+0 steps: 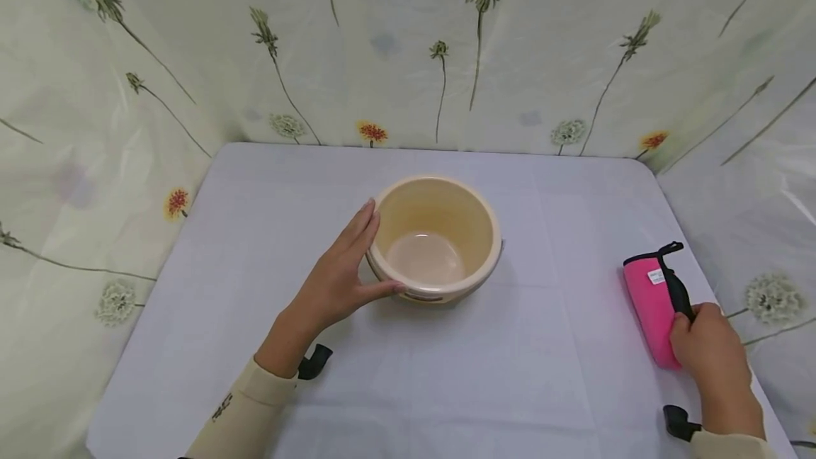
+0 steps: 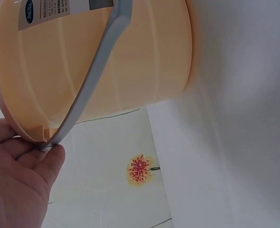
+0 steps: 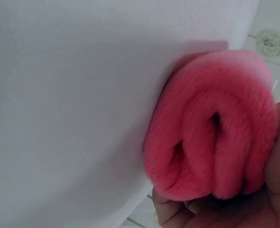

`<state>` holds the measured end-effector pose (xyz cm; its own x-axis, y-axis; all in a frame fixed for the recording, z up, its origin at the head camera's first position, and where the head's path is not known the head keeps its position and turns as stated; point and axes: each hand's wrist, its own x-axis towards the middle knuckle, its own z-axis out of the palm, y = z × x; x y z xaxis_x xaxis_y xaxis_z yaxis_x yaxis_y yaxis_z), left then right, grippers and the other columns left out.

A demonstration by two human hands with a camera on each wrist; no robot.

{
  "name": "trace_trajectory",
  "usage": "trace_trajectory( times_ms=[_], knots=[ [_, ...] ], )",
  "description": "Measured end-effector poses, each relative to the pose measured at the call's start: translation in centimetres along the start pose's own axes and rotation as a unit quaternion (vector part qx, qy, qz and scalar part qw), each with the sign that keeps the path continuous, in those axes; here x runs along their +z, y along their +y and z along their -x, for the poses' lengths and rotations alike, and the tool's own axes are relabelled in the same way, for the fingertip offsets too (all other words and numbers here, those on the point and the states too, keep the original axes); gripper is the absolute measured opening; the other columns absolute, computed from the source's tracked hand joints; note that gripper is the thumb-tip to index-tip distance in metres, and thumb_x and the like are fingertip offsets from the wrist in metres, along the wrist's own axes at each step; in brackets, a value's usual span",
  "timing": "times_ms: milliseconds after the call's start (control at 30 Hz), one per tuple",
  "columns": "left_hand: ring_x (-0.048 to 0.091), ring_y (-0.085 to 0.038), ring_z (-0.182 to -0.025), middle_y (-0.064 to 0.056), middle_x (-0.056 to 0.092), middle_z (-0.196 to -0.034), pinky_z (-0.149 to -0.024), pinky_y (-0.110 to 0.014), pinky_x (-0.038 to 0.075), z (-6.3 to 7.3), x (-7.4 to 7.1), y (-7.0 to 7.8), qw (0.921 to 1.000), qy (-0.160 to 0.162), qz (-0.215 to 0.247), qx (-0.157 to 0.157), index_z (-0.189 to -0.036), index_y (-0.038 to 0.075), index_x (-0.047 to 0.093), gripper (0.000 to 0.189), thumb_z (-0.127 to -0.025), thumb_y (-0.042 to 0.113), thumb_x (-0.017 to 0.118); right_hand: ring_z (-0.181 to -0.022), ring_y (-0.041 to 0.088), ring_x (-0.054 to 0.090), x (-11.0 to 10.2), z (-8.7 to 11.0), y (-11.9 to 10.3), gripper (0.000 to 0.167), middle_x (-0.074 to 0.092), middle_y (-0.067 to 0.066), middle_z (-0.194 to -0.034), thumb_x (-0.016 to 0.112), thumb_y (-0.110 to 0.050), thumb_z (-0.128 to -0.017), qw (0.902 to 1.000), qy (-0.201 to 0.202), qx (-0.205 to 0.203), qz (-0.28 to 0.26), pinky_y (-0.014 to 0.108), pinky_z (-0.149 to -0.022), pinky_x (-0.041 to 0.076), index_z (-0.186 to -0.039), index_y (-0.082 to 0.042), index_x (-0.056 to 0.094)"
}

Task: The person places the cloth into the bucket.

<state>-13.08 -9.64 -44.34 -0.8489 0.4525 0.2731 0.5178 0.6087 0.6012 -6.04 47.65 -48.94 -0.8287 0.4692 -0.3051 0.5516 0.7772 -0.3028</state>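
A round cream-coloured bucket (image 1: 427, 261) stands upright at the middle of the table, its inside bare. In the left wrist view its grey carrying handle (image 2: 94, 71) hangs along the outer wall, below a printed label (image 2: 66, 9). My left hand (image 1: 341, 278) rests on the bucket's left side, thumb and straight fingers spread along the rim; the fingertips touch where the handle joins. At the table's right edge, my right hand (image 1: 714, 349) grips a pink rolled towel (image 1: 650, 307) with a black strap. The right wrist view shows the towel's fluffy folded end (image 3: 213, 128).
White cloth covers the table (image 1: 510, 374). Flower-patterned sheeting (image 1: 408, 55) rises behind the table and on both sides. Black camera mounts sit at the left wrist (image 1: 315, 362) and the right wrist (image 1: 678, 422).
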Motion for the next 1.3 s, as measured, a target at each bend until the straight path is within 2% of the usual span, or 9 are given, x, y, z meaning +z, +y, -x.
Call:
trace_trajectory(
  times_ms=[67, 167, 267, 333, 567, 800, 967, 1067, 1300],
  knots=[
    [0.011, -0.015, -0.159, 0.001, 0.006, -0.176, -0.125, -0.042, 0.027, 0.0, 0.0, 0.0, 1.0000, 0.002, 0.001, 0.003, -0.166, 0.004, 0.021, 0.117, -0.081, 0.046, 0.091, -0.110, 0.063, 0.048, 0.3, 0.0, 0.2, 0.064, 0.042, 0.048, -0.124, 0.034, -0.033, -0.112, 0.9999, -0.004, 0.007, -0.011, 0.074, -0.086, 0.045, -0.139, 0.024, 0.026],
    [0.012, -0.016, -0.159, 0.000, 0.007, -0.176, -0.125, -0.043, 0.028, 0.0, 0.0, 0.0, 1.0000, 0.003, -0.001, 0.009, -0.165, 0.003, 0.022, 0.117, -0.081, 0.047, 0.090, -0.113, 0.065, 0.046, 0.8, 0.0, 0.4, 0.087, 0.039, 0.048, -0.128, 0.031, -0.056, -0.109, 0.9993, -0.011, 0.026, -0.026, 0.075, -0.088, 0.045, -0.144, 0.023, 0.020],
    [0.012, -0.016, -0.159, 0.000, 0.007, -0.176, -0.125, -0.043, 0.028, 0.0, 0.0, -0.1, 0.9999, 0.005, -0.003, 0.012, -0.165, 0.003, 0.022, 0.116, -0.081, 0.048, 0.089, -0.108, 0.064, 0.048, 1.0, 0.0, 0.4, 0.106, 0.040, 0.047, -0.125, 0.035, -0.072, -0.102, 0.9986, -0.016, 0.038, -0.032, 0.073, -0.085, 0.047, -0.145, 0.024, 0.017],
    [0.012, -0.016, -0.159, 0.000, 0.007, -0.176, -0.125, -0.043, 0.028, 0.0, -0.1, -0.1, 0.9999, 0.005, -0.003, 0.012, -0.165, 0.003, 0.022, 0.116, -0.081, 0.049, 0.089, -0.105, 0.062, 0.049, 1.0, 0.0, 0.3, 0.111, 0.041, 0.047, -0.121, 0.039, -0.075, -0.100, 0.9984, -0.022, 0.041, -0.033, 0.071, -0.083, 0.048, -0.144, 0.025, 0.017],
    [0.012, -0.015, -0.159, 0.002, 0.005, -0.176, -0.125, -0.043, 0.027, 0.0, -0.1, -0.4, 0.9999, 0.004, 0.006, 0.008, -0.166, 0.005, 0.022, 0.117, -0.081, 0.050, 0.088, -0.099, 0.058, 0.052, 0.3, 0.0, -0.2, 0.098, 0.044, 0.047, -0.114, 0.044, -0.063, -0.104, 0.9990, -0.027, 0.023, -0.025, 0.060, -0.075, 0.050, -0.138, 0.026, 0.022],
    [0.012, -0.015, -0.159, 0.000, 0.007, -0.176, -0.125, -0.042, 0.028, -0.1, -0.2, -0.4, 0.9999, 0.007, 0.005, 0.014, -0.166, 0.004, 0.023, 0.117, -0.080, 0.047, 0.090, -0.095, 0.055, 0.053, 0.1, 0.2, -0.6, 0.077, 0.048, 0.044, -0.111, 0.048, -0.048, -0.106, 0.9993, -0.003, 0.019, -0.033, 0.055, -0.068, 0.051, -0.131, 0.023, 0.030],
    [0.012, -0.015, -0.159, 0.000, 0.008, -0.176, -0.125, -0.042, 0.028, -0.1, -0.3, -0.3, 0.9998, 0.005, 0.008, 0.015, -0.165, 0.004, 0.023, 0.118, -0.080, 0.046, 0.092, -0.095, 0.053, 0.052, -0.3, 0.9, -1.1, 0.070, 0.050, 0.042, -0.111, 0.047, -0.043, -0.107, 0.9989, 0.012, 0.010, -0.044, 0.048, -0.063, 0.049, -0.131, 0.022, 0.034],
    [0.013, -0.015, -0.159, 0.000, 0.008, -0.176, -0.125, -0.042, 0.028, -0.1, -0.4, -0.3, 0.9999, 0.004, 0.005, 0.016, -0.165, 0.003, 0.023, 0.118, -0.080, 0.047, 0.091, -0.096, 0.052, 0.051, -0.9, 1.4, -2.1, 0.068, 0.051, 0.041, -0.112, 0.048, -0.041, -0.107, 0.9983, 0.023, -0.004, -0.054, 0.045, -0.061, 0.047, -0.132, 0.021, 0.036],
    [0.013, -0.015, -0.159, -0.002, 0.010, -0.175, -0.125, -0.043, 0.028, -0.2, -0.4, -0.3, 0.9997, 0.004, 0.006, 0.022, -0.165, 0.002, 0.024, 0.116, -0.081, 0.049, 0.090, -0.104, 0.053, 0.050, -2.1, 2.7, -5.6, 0.069, 0.050, 0.040, -0.121, 0.054, -0.039, -0.106, 0.9962, 0.042, -0.024, -0.072, 0.047, -0.063, 0.053, -0.139, 0.019, 0.039]
  ],
)
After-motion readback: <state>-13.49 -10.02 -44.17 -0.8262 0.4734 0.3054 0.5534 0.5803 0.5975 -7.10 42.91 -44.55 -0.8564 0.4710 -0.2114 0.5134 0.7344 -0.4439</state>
